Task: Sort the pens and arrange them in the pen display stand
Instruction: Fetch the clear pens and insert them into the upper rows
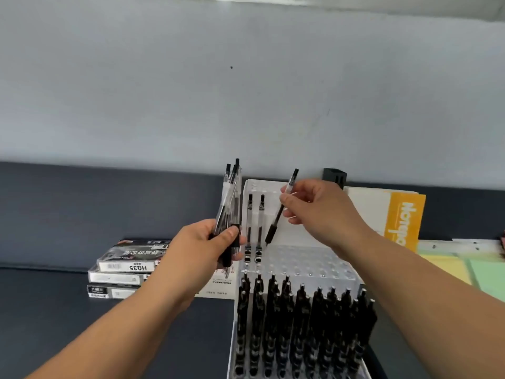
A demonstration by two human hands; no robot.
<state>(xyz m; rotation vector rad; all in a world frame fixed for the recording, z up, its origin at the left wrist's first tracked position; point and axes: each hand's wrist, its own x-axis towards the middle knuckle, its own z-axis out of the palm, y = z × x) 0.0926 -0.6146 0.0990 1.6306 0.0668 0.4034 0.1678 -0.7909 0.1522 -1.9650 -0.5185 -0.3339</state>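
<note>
A clear acrylic pen display stand [308,265] with rows of holes stands in the middle. Two clear pens [255,222] stand upright in its far left holes. The near rows hold several black pens [300,318]. My left hand [210,247] grips a bundle of clear pens [231,203] with black tips, held upright just left of the stand. My right hand [317,212] pinches a single pen [280,212] near its top end; the pen slants down-left, its black grip end hanging over the stand's empty holes, right of the two standing pens.
Three stacked pen boxes [123,269], the top one marked HQ35, lie left of the stand on the dark tabletop [82,324]. A white and orange notebook [393,214] leans at the back right. Pastel paper sheets [464,269] lie at the right. A small black block [334,176] sits by the wall.
</note>
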